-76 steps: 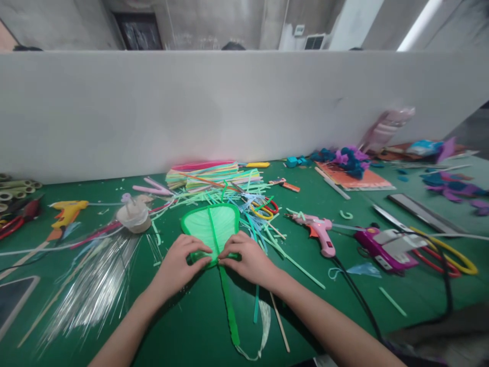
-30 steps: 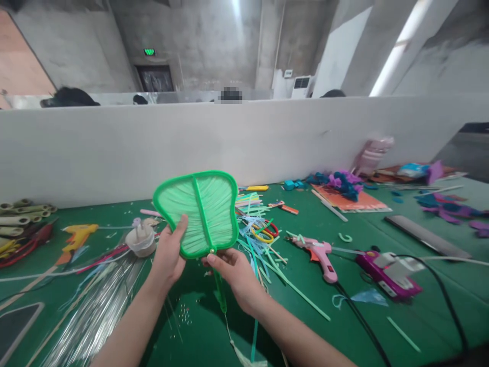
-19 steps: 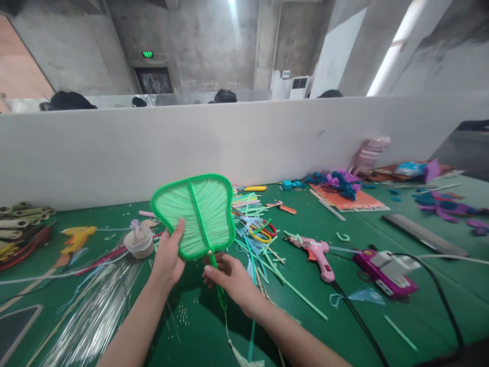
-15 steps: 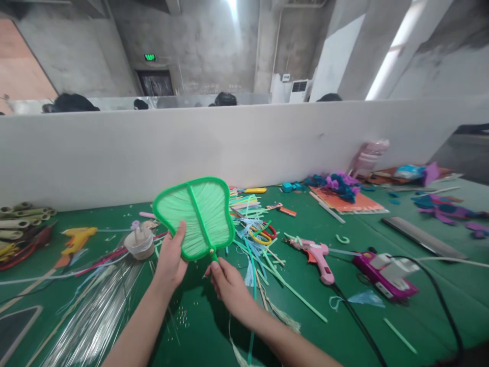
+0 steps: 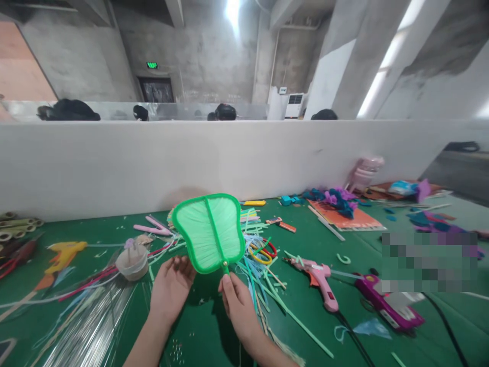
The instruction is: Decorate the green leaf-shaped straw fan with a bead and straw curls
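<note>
Two bare hands frame a green fan (image 5: 229, 234) at the centre of the picture, which we hold above the green surface (image 5: 202, 318) with its head leaning slightly left. Our right hand (image 5: 240, 303) pinches the fan's handle just below a small round stud, thumb on top. Our left hand (image 5: 171, 290) is half spread, fingers loosely bent beside the fan's lower left edge; whether they touch it, we cannot tell. At centre right we see a pink glue gun (image 5: 321, 280) near a purple power strip (image 5: 372, 291), while yellow and red scissor handles (image 5: 263, 260) lie among pastel strips (image 5: 292, 309). At centre left, a yellow glue gun (image 5: 64, 256) lies near a plastic cup (image 5: 132, 265), above shiny clear strands (image 5: 89, 331) at lower left. Behind our surface, a white partition (image 5: 114, 163) crosses the frame.
</note>
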